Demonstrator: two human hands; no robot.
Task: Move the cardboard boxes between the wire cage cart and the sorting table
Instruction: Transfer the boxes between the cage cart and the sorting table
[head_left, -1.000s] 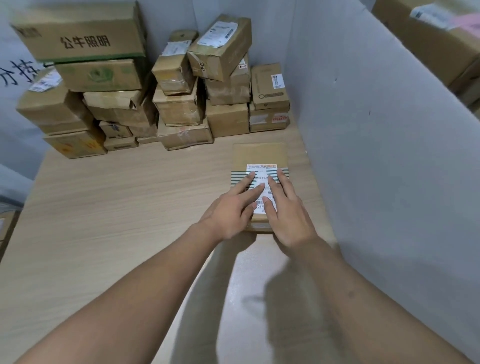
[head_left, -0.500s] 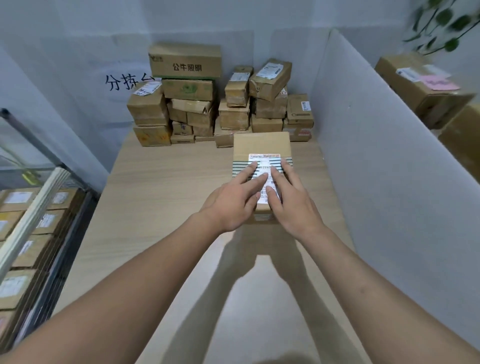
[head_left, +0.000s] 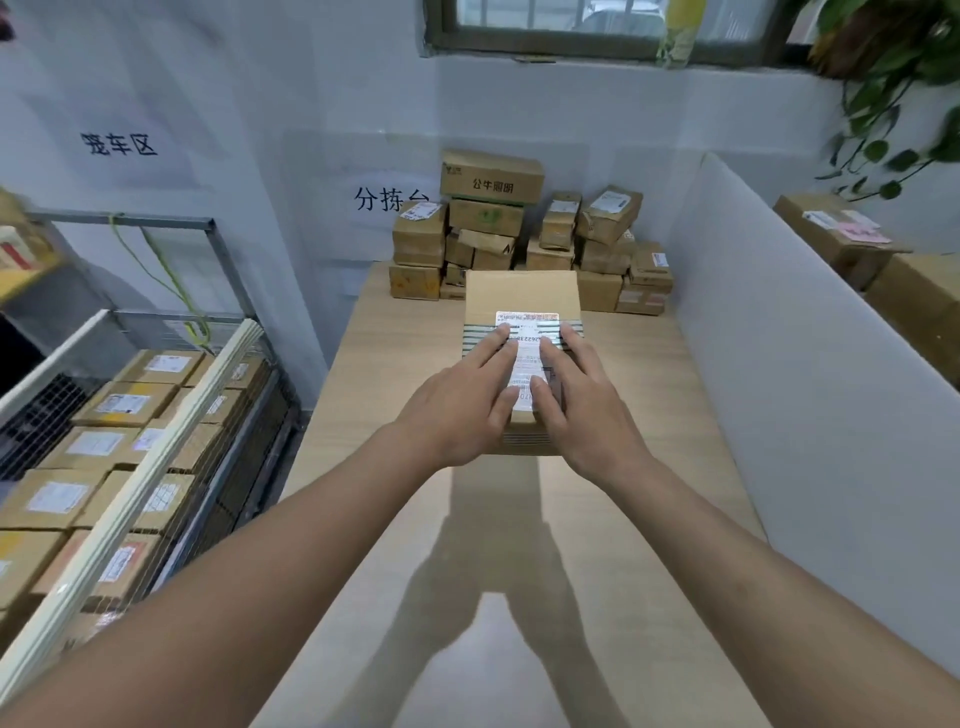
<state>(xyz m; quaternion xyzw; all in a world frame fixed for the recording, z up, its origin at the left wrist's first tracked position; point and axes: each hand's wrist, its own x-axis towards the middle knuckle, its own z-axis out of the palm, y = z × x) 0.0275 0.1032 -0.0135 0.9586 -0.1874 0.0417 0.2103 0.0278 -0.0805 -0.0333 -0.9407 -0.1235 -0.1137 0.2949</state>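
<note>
Box (head_left: 522, 296) pressed flat by left hand (head_left: 457, 400), right hand (head_left: 582, 410); fingers straight, nothing gripped. Overpushed: far stack (head_left: 488, 218) could be toppled.

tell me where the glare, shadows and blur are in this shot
Head view, centre: glare whitens the label on the cardboard box under the left hand and right hand; head view, bottom: soft shadows fall on the table below the hands, beside a pale sheen; head view, upper right: the plant is smeared; head view, right: the wide lens stretches the white divider.
</note>
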